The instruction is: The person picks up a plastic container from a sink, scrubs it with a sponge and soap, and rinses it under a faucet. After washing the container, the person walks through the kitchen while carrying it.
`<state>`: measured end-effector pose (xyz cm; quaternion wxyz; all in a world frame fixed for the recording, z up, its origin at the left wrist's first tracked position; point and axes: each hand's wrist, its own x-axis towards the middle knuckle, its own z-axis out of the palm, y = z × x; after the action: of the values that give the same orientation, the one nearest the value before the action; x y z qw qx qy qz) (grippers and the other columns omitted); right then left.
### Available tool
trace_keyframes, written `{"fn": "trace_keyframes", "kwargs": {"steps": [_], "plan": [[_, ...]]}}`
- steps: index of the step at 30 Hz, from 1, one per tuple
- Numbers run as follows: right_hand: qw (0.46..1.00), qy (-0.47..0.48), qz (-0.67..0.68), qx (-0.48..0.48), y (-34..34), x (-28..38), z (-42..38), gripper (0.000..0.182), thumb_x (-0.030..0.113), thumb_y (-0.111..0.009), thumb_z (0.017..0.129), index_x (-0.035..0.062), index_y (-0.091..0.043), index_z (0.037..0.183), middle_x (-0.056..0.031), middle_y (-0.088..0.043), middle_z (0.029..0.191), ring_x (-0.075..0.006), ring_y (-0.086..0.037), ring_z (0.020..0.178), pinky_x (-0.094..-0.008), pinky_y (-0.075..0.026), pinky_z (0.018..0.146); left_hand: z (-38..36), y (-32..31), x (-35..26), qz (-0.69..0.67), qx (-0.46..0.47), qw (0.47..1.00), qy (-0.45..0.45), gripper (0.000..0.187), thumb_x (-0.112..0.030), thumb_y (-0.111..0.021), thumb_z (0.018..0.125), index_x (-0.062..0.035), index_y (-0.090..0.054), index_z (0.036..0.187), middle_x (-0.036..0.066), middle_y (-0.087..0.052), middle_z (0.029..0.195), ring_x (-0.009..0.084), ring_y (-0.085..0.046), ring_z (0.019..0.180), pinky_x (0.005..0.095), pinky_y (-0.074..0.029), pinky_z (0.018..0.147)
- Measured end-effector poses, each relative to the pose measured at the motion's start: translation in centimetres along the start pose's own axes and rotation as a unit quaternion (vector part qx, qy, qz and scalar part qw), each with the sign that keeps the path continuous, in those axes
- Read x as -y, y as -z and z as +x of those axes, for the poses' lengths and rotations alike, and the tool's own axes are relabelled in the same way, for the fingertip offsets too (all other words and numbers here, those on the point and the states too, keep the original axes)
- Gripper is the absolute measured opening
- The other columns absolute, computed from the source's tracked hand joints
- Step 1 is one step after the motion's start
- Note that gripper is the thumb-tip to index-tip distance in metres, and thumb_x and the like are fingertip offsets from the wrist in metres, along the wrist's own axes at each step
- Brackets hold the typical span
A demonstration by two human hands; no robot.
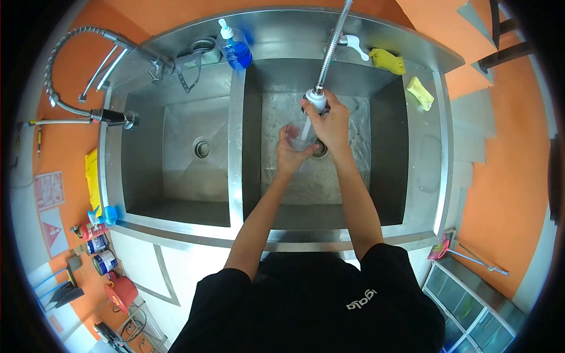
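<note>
Over the right basin (pixel 391 147) of a steel double sink, my left hand (pixel 291 154) is closed around a clear cup (pixel 301 134), its mouth turned up toward the tap. My right hand (pixel 332 122) grips the white spray head (pixel 316 99) at the end of a coiled metal hose (pixel 332 50). Water runs from the spray head into the cup. The basin floor looks wet, and a drain (pixel 319 149) shows beside the cup, partly behind my fingers.
A blue soap bottle (pixel 236 50), a yellow cloth (pixel 387 61) and a pale yellow sponge (pixel 419 93) rest along the sink's rim. A white tap lever (pixel 355 47) sits behind the basin. On the left are the other basin (pixel 194 176) and a black-headed spray tap (pixel 112 117).
</note>
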<state>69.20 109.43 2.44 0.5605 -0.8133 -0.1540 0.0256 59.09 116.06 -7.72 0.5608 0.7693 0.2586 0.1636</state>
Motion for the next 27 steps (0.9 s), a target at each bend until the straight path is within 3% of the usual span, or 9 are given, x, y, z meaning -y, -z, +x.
{"fn": "trace_keyframes", "kwargs": {"steps": [4, 6, 7, 10, 12, 13, 15, 19, 27], "plan": [[0.999, -0.001, 0.03, -0.012, -0.1, -0.4, 0.1, 0.035, 0.025, -0.073, 0.068, 0.0015, -0.062, 0.091, -0.0122, -0.065, 0.074, -0.0204, -0.064, 0.066, -0.0304, -0.048, 0.061, -0.1, -0.2, 0.8, -0.043, -0.034, 0.997, -0.049, 0.082, -0.019, -0.086, 0.051, -0.0016, -0.038, 0.115, 0.015, -0.053, 0.106, 0.0264, -0.052, 0.101, 0.0356, -0.042, 0.089], [0.998, 0.023, 0.05, 0.01, -0.1, -1.0, 0.3, 0.03, 0.017, -0.071, 0.074, -0.0023, -0.062, 0.095, -0.0089, -0.066, 0.08, -0.0111, -0.062, 0.069, -0.025, -0.05, 0.062, -0.4, 0.1, 0.5, -0.032, -0.024, 0.998, -0.041, 0.081, -0.015, -0.085, 0.052, -0.0014, -0.038, 0.116, 0.015, -0.052, 0.11, 0.0242, -0.051, 0.104, 0.0341, -0.041, 0.09], [0.998, 0.022, 0.049, 0.011, -0.1, -1.3, 0.4, 0.03, 0.017, -0.071, 0.074, -0.0023, -0.062, 0.095, -0.0089, -0.066, 0.08, -0.0111, -0.062, 0.069, -0.025, -0.05, 0.062, -0.6, 0.2, 0.4, -0.032, -0.024, 0.998, -0.04, 0.081, -0.015, -0.085, 0.052, -0.0014, -0.038, 0.116, 0.015, -0.052, 0.11, 0.0242, -0.051, 0.104, 0.0341, -0.041, 0.09], [0.996, -0.003, 0.083, 0.045, 0.5, -2.2, 0.6, 0.045, 0.022, -0.074, 0.07, -0.0016, -0.059, 0.105, -0.0147, -0.065, 0.089, -0.0196, -0.064, 0.082, -0.0298, -0.049, 0.067, -0.8, 0.5, 0.5, -0.025, -0.004, 1.0, -0.01, 0.081, -0.015, -0.085, 0.052, -0.0016, -0.037, 0.116, 0.016, -0.052, 0.112, 0.0245, -0.05, 0.107, 0.0345, -0.041, 0.091], [0.99, -0.001, 0.101, 0.098, 1.4, -2.9, 0.4, 0.07, 0.026, -0.074, 0.071, -0.0048, -0.042, 0.125, -0.0195, -0.057, 0.112, -0.0238, -0.055, 0.106, -0.0323, -0.046, 0.082, -1.2, 0.8, 0.9, -0.016, 0.002, 1.0, 0.003, 0.083, -0.017, -0.085, 0.051, -0.0021, -0.037, 0.117, 0.016, -0.053, 0.112, 0.0255, -0.051, 0.106, 0.0351, -0.042, 0.09], [0.99, -0.002, 0.101, 0.1, 1.7, -3.6, 0.0, 0.07, 0.026, -0.074, 0.071, -0.0048, -0.042, 0.125, -0.0195, -0.057, 0.112, -0.0238, -0.055, 0.106, -0.0323, -0.046, 0.082, -1.4, 1.0, 0.9, -0.015, 0.001, 1.0, 0.005, 0.083, -0.017, -0.085, 0.051, -0.0021, -0.037, 0.117, 0.016, -0.053, 0.112, 0.0255, -0.051, 0.106, 0.0351, -0.042, 0.09], [0.985, -0.074, 0.127, 0.094, 2.1, -5.4, -1.3, 0.088, 0.031, -0.074, 0.071, -0.0065, -0.025, 0.134, -0.0215, -0.044, 0.128, -0.0284, -0.042, 0.121, -0.0374, -0.039, 0.093, -1.6, 1.4, 0.8, 0.001, 0.006, 1.0, 0.021, 0.084, -0.02, -0.086, 0.05, -0.0028, -0.038, 0.117, 0.016, -0.054, 0.11, 0.0262, -0.053, 0.104, 0.0355, -0.043, 0.089], [0.977, -0.118, 0.128, 0.12, 2.9, -8.1, -5.2, 0.088, 0.032, -0.074, 0.072, -0.0039, -0.024, 0.135, -0.0213, -0.041, 0.13, -0.0283, -0.041, 0.122, -0.0407, -0.036, 0.096, -2.0, 1.7, 1.0, 0.006, 0.007, 1.0, 0.005, 0.085, -0.023, -0.086, 0.049, -0.0036, -0.038, 0.117, 0.016, -0.055, 0.109, 0.027, -0.054, 0.103, 0.0358, -0.043, 0.088], [0.964, -0.148, 0.065, 0.212, 3.8, -9.8, -9.5, 0.078, 0.029, -0.072, 0.074, 0.0046, -0.03, 0.135, -0.0174, -0.043, 0.129, -0.0288, -0.046, 0.117, -0.0414, -0.041, 0.092, -2.7, 1.8, 1.3, 0.028, 0.022, 0.999, -0.026, 0.083, -0.018, -0.085, 0.051, -0.0058, -0.037, 0.117, 0.015, -0.056, 0.108, 0.0269, -0.056, 0.1, 0.0367, -0.046, 0.087]]}}
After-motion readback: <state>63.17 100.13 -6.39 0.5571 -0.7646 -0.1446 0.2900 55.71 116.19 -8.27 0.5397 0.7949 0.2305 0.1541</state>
